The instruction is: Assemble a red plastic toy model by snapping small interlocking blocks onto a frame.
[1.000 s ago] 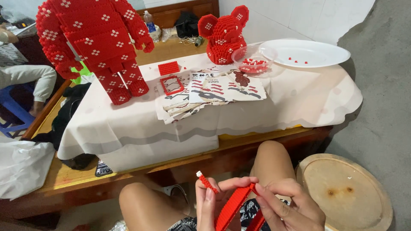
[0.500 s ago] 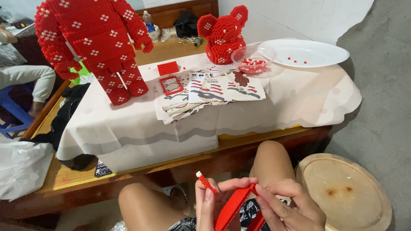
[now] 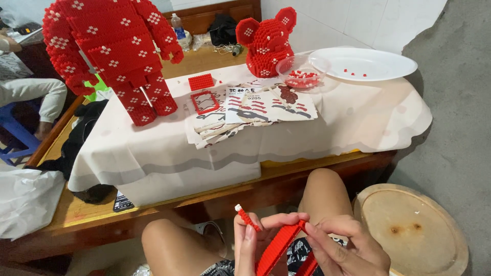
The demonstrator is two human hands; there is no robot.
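Observation:
Low in the view, over my knees, my left hand [image 3: 255,240] holds a long flat red brick panel [image 3: 276,249] and pinches a short red brick strip [image 3: 247,218] that sticks up from its fingers. My right hand [image 3: 343,249] grips the panel's upper end from the right. On the table beyond stand a tall red brick body with white dots [image 3: 113,53] and a red brick bear head [image 3: 267,42]. A red frame piece [image 3: 204,102] and a small red plate [image 3: 201,82] lie between them.
Instruction sheets [image 3: 255,110] lie on the white tablecloth [image 3: 169,153]. A clear bowl of red bricks [image 3: 302,74] and a white plate [image 3: 371,64] sit at the back right. A round wooden stool top [image 3: 411,232] is beside my right knee. A person's sleeve [image 3: 30,94] shows at left.
None of the objects has moved; my hands stay on the red panel in nearly the same pose.

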